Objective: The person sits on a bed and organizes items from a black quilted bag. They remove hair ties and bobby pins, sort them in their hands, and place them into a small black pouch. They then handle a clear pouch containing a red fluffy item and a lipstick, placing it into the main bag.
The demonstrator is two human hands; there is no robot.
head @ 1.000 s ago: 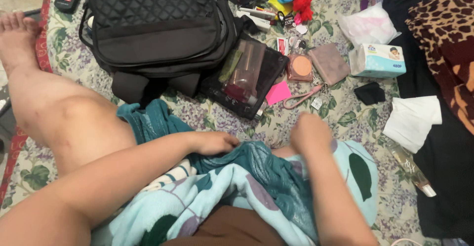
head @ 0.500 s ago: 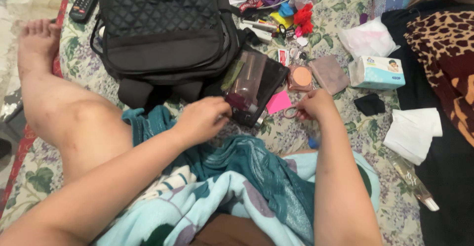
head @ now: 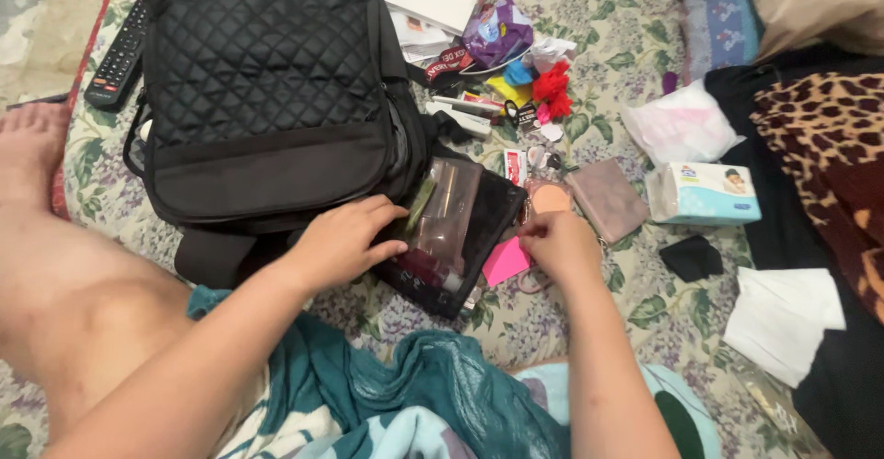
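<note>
Head view: since half a second ago the camera has tipped up, so the black quilted backpack [head: 267, 100] shows whole and the remote control [head: 117, 56] sits lower in frame. The left hand [head: 341, 243] has moved up and left, off the clear pouch's near end onto its left edge where it meets the backpack. The right hand [head: 564, 245] has shifted slightly, now over the pink key strap [head: 532, 282] rather than pinching its end.

Left hand: palm down, arm reaching forward over the teal cloth [head: 387, 395], fingers spread and lightly curled, tips resting on the clear pouch [head: 447, 224]; not closed around it. The pouch lies flat on a black case [head: 488, 229], just right of the backpack, on the floral bedsheet [head: 626, 17].

Right hand: back of hand up, fingers bunched together at the tips beside the round powder compact [head: 551, 197]; cannot tell whether they pinch anything. The pink sticky note [head: 505, 261] lies between the hands, touching the black case.

Nearby: taupe wallet [head: 606, 199] just right of the compact, tissue pack [head: 703, 194] farther right, white folded cloth [head: 785, 319] at lower right.
</note>
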